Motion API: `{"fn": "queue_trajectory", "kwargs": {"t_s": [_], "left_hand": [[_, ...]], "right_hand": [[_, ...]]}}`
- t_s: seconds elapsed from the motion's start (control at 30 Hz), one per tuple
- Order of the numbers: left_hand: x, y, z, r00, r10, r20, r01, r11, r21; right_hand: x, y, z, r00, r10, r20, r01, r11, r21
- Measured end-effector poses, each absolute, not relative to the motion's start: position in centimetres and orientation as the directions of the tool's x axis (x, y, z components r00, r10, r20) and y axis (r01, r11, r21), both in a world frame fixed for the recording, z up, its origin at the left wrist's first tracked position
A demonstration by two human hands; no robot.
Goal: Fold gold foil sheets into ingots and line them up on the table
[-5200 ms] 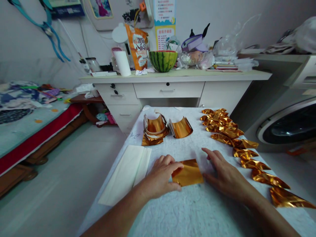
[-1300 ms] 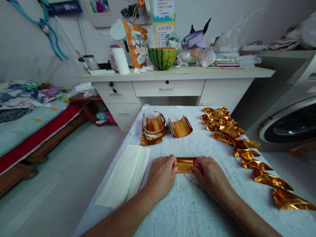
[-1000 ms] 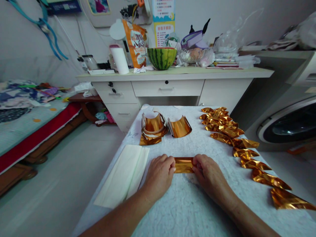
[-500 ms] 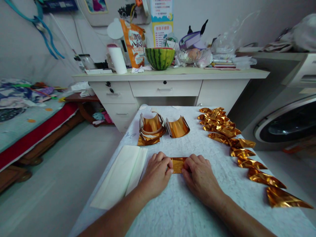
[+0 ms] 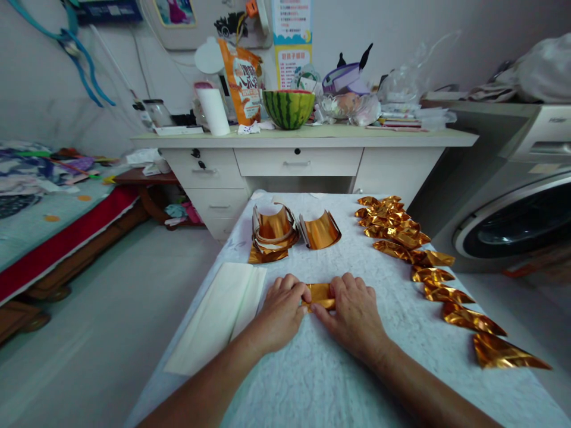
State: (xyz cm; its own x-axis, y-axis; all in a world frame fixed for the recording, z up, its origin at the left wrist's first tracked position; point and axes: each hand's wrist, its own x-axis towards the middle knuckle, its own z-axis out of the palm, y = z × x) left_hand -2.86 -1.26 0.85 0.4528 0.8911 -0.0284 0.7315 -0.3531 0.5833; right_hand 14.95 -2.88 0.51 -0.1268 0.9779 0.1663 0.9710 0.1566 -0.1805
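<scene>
Head view: hands [image 5: 282, 310] touch gold foil [image 5: 320, 292], orange pouch [image 5: 244, 83] standing beyond.

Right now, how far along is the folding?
Looks done: the folded gold pieces along the right side of the table.
In hand: a partly folded gold sheet, between the left hand and right hand.
Apparently left: the larger curved gold stack and the smaller one, both unfolded. How many sheets they hold, I can't tell.

The foil sheet [image 5: 320, 292] is shiny gold, the tablecloth [image 5: 303, 380] pale blue-white, the watermelon [image 5: 288, 109] striped dark on green.
</scene>
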Motion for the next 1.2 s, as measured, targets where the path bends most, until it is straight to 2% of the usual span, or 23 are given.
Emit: {"fn": "queue_trajectory", "kwargs": {"t_s": [0.4,0.57,0.73,0.93,1.07,1.2], "left_hand": [[-2.8,-1.2,1.2,0.438,0.899,-0.022,0.735,-0.344,0.585],[-2.9,-1.3,1.2,0.452,0.892,-0.009,0.732,-0.365,0.576],[-2.8,-1.2,1.2,0.452,0.892,-0.007,0.732,-0.366,0.575],[-2.7,-1.2,1.3,0.438,0.899,-0.023,0.746,-0.349,0.567],[-2.5,-1.3,1.2,0.428,0.904,-0.018,0.753,-0.345,0.561],[-2.3,-1.3,0.9,0.396,0.918,0.000,0.765,-0.330,0.554]], "right_hand": [[15.7,-3.5,-0.2,-0.097,0.962,0.254,0.962,0.156,-0.224],[16.8,-3.8,-0.9,-0.056,0.950,0.307,0.941,0.153,-0.302],[17.6,-3.6,-0.9,-0.009,0.971,0.239,0.897,0.114,-0.428],[18.8,-3.0,-0.1,-0.052,0.987,0.150,0.855,0.122,-0.504],[19.4,-2.8,0.0,-0.038,0.991,0.128,0.848,0.100,-0.521],[19.4,-2.6,-0.2,-0.009,0.992,0.126,0.871,0.070,-0.486]]}}
